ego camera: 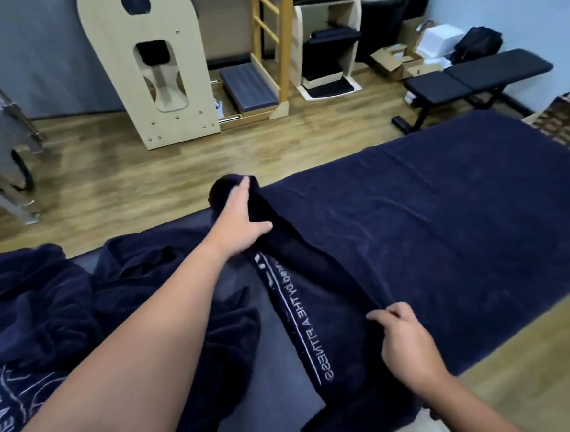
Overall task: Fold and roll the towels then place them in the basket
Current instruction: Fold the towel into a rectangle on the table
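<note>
On the navy towel (411,213), both hands (243,215) (407,345) grip its rolled edge.

Both forearms bare; no sleeves visible.

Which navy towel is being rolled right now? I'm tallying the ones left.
The spread towel, whose near edge both the left hand and right hand are rolling. The crumpled towels at left lie untouched.
</note>
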A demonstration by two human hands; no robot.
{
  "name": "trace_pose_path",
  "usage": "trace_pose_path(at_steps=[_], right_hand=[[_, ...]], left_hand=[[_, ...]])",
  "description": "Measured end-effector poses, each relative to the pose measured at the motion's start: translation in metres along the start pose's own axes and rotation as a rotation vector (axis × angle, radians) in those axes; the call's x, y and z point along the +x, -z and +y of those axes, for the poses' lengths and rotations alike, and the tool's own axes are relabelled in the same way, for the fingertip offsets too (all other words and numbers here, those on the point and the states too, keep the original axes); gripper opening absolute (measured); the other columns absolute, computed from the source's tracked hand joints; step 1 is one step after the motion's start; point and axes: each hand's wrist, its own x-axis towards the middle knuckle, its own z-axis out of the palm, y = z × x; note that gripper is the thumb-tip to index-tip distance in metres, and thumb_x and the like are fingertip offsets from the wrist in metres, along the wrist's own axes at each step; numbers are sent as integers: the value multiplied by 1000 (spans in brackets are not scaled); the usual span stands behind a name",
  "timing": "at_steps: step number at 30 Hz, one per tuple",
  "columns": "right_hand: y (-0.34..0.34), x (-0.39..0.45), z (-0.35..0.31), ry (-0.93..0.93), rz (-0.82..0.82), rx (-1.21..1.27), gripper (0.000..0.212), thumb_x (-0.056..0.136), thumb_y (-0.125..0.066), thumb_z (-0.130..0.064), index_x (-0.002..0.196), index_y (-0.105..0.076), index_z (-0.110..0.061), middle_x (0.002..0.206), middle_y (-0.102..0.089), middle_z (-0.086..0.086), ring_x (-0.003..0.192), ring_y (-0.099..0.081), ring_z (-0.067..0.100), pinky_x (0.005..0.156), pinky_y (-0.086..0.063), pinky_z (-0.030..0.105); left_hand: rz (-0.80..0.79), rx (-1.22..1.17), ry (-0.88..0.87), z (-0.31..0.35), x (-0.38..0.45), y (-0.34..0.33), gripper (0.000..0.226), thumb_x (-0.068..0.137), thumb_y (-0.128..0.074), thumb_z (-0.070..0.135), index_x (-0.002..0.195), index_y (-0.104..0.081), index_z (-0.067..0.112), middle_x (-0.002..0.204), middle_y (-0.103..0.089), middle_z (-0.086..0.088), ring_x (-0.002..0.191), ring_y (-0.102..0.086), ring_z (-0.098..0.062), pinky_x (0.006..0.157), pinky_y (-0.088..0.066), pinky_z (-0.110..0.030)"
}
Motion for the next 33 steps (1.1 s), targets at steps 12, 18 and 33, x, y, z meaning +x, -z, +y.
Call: trace_pose_path(at_steps=[12, 18, 33], right_hand=[[-21, -47, -1, -395, -250, 78, 76, 91, -58, -44, 146, -11, -20, 127, -57, 5, 114, -62, 29, 92, -50, 41], [-16, -61, 4, -420, -317, 132, 40, 78, -45, -10, 110, -28, -26, 100, -52, -2, 100, -63, 30, 76, -46, 38], [-30, -86, -6, -346, -349, -93, 50, 96, -37, -69, 126, -51, -31, 119, -54, 5, 108, -61, 35, 88, -48, 39]], left_hand=[[-321, 669, -54, 20, 27, -125, 59, 105, -34, 28, 156, -14, 50, 137, -55, -11, 117, -58, -37, 94, -49, -46], [-372, 860, -47, 16, 40, -132, 43, 98, -47, 20, 140, -43, 32, 132, -60, -10, 117, -60, -35, 88, -49, -43], [-382, 692, -3, 1, 31, -138, 43, 91, -36, 18, 126, -35, 42, 92, -57, -4, 74, -64, -31, 81, -58, -48]])
